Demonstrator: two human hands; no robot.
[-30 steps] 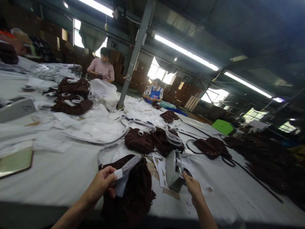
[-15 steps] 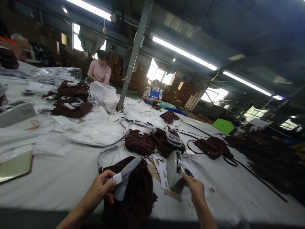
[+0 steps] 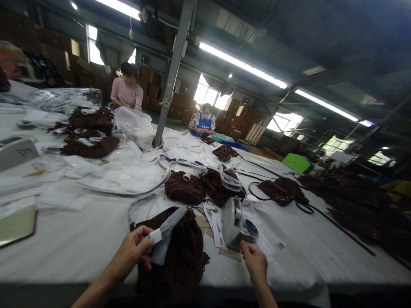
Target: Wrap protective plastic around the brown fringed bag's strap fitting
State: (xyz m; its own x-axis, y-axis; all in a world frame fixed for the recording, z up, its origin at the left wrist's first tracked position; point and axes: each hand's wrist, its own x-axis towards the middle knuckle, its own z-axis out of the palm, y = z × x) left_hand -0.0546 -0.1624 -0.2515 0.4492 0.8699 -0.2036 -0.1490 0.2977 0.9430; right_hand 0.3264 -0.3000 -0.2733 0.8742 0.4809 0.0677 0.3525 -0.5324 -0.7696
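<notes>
A dark brown fringed bag (image 3: pixel 180 248) lies at the front edge of the table before me. My left hand (image 3: pixel 138 248) is closed on a white wrapping strip (image 3: pixel 168 229), pinching its folded white end above the bag. The strip looks thin and partly see-through. Right of the bag stands a grey tape dispenser (image 3: pixel 231 224). Just at its near lower side, my right hand (image 3: pixel 254 261) pinches thumb and finger together on a piece of clear tape, which barely shows. A strap wrapped in white (image 3: pixel 131 211) rises behind the bag.
Cardboard and paper scraps (image 3: pixel 213 226) lie by the dispenser. More brown bags (image 3: pixel 184 187) sit behind, with a dark pile (image 3: pixel 356 209) at right. A metal post (image 3: pixel 173 72) rises from the table. Two people (image 3: pixel 127 92) work across it. A second dispenser (image 3: pixel 17 152) stands left.
My right hand has drawn down from the dispenser's front, toward me. My left hand keeps hold of the white strip. The whole view has shifted slightly.
</notes>
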